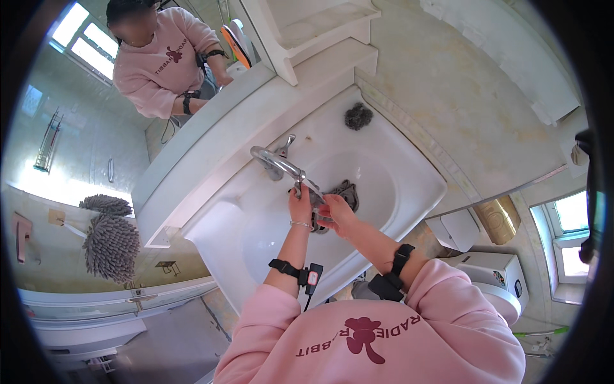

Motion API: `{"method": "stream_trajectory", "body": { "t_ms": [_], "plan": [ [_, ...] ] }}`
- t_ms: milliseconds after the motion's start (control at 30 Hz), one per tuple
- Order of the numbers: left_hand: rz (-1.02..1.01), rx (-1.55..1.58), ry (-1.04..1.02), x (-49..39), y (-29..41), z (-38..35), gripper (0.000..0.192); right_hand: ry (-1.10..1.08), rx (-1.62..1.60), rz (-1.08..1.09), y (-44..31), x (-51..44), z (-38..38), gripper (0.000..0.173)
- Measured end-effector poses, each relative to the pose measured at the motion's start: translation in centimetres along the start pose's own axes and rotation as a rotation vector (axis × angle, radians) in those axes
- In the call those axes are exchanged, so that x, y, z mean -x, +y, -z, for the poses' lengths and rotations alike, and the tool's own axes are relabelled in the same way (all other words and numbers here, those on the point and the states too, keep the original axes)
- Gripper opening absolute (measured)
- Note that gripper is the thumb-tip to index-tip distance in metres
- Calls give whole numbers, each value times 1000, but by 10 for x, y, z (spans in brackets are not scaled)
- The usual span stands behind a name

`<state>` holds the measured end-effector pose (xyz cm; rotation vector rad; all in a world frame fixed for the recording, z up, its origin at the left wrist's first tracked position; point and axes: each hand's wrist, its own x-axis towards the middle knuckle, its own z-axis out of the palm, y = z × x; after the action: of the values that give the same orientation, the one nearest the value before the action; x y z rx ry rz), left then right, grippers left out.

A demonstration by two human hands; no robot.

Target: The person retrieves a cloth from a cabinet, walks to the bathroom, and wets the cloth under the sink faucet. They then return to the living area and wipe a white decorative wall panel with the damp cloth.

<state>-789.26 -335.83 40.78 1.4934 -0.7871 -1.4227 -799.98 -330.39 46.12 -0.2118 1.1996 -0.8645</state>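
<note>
My left hand [301,204] is raised just beneath the spout of a chrome faucet [283,165], with fingers on a grey cloth [348,192]. My right hand [338,216] is beside it, fingers spread at the cloth's near side. The wet-looking grey cloth hangs between the hands and lies partly in the bowl of the white sink [379,175]. How firmly each hand grips is hard to tell, since fingers and cloth overlap.
A dark steel-wool-like scourer [358,116] rests on the sink's back corner. A white ledge [216,187] and mirror border the sink at left. A toilet [499,283] stands at right; a grey chenille duster [112,247] hangs at left.
</note>
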Motion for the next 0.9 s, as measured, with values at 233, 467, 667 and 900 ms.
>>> {"method": "stream_trajectory", "body": {
  "t_ms": [233,467,667,900],
  "plan": [
    [-764,-447,115,70,-16,-31,39,-334,-424,-22,8,-50,1,28],
    [-301,-311,169,-14,-30,11,62,-24,-52,279,24,-57,3,20],
    [580,-64,-455,-21,-8,39,42,-133,1389,1212,49,-34,29,33],
    [-241,-284,-354,32,-6,16,40,-220,-394,-87,60,-57,55,26]
  ]
}}
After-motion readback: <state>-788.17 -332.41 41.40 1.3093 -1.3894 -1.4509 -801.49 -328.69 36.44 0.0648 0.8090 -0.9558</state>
